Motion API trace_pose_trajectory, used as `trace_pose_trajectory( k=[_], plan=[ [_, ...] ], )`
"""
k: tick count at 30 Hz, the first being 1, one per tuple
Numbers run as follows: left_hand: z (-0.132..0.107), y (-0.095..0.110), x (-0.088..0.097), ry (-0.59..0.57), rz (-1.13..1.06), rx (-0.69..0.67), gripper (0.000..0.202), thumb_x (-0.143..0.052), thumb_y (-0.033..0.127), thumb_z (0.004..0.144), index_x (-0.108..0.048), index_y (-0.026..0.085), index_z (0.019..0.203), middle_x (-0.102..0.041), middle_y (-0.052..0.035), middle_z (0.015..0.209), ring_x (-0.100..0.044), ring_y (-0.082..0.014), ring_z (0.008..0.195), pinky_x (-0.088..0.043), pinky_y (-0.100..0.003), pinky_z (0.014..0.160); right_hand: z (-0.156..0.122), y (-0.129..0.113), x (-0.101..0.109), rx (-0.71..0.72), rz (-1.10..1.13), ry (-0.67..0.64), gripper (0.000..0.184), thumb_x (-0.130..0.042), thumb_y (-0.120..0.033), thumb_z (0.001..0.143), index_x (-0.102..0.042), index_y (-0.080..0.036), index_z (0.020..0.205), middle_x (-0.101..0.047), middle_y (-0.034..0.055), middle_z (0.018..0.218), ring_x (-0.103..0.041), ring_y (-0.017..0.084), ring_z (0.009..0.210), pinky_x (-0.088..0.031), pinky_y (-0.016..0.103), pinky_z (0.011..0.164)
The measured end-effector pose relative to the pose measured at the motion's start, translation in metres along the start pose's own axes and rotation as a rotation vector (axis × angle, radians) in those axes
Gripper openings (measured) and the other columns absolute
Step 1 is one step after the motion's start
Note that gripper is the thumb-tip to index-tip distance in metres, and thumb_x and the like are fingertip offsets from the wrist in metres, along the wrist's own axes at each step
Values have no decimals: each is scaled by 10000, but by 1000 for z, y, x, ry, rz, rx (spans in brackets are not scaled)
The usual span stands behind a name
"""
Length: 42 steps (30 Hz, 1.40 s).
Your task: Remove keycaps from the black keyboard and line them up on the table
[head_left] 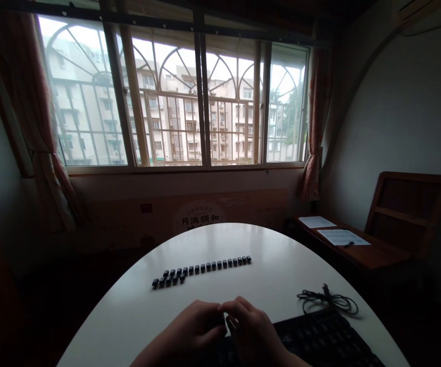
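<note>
My left hand (193, 327) and my right hand (253, 326) meet over the left part of a black keyboard (319, 336) at the near edge of the table. The fingers of both hands are curled in, with fingertips touching or nearly so. Whatever is between them, if anything, is hidden or too dark to name. Beyond the hands, small black keycaps (208, 266) stand in a long slanting row. A shorter row of keycaps (169, 280) lies in front of its left end. The hands hide the keyboard's left side.
A coiled black cable (331, 300) lies on the white round-edged table (128, 321), behind the keyboard. To the right, sheets of paper (342, 237) and a small dark object rest on a wooden bench (381, 255). A barred window (203, 107) with tied curtains (50, 168) fills the far wall.
</note>
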<state>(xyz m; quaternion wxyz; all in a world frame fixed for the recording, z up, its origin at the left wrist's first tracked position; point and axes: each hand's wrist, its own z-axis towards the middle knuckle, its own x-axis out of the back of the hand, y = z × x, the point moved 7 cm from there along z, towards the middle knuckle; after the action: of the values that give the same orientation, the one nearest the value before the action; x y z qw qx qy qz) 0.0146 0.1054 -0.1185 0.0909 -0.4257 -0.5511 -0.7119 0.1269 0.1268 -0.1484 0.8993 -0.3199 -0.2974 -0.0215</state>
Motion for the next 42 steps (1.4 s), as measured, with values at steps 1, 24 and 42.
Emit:
trace_pose_trajectory(
  k=[1,24,42],
  plan=[
    [0,2,0,1,-23,-7,266,-479,320,891,-674,201,1027,-690,-30,928,-585,-192,819,-457,-280,774,0,-1,1,-3,3,-2,245,-460,-201,913,-594,-277,1103,-629,26,869,-620,137,645,-445,213,574],
    [2,-17,-1,-2,-80,101,341,-536,469,871,-621,140,836,-586,-4,752,-502,-139,681,-392,-239,611,-2,-1,-2,18,-2,-35,291,-601,-180,803,-626,-277,1076,-641,25,934,-635,152,692,-462,232,596],
    [-27,-88,40,-34,176,462,193,-501,223,660,-675,171,725,-647,-24,734,-559,-170,672,-403,-263,591,-5,0,-8,-95,-116,-133,259,-559,-126,840,-674,-252,1035,-630,31,1025,-640,153,823,-490,237,726]
  ],
)
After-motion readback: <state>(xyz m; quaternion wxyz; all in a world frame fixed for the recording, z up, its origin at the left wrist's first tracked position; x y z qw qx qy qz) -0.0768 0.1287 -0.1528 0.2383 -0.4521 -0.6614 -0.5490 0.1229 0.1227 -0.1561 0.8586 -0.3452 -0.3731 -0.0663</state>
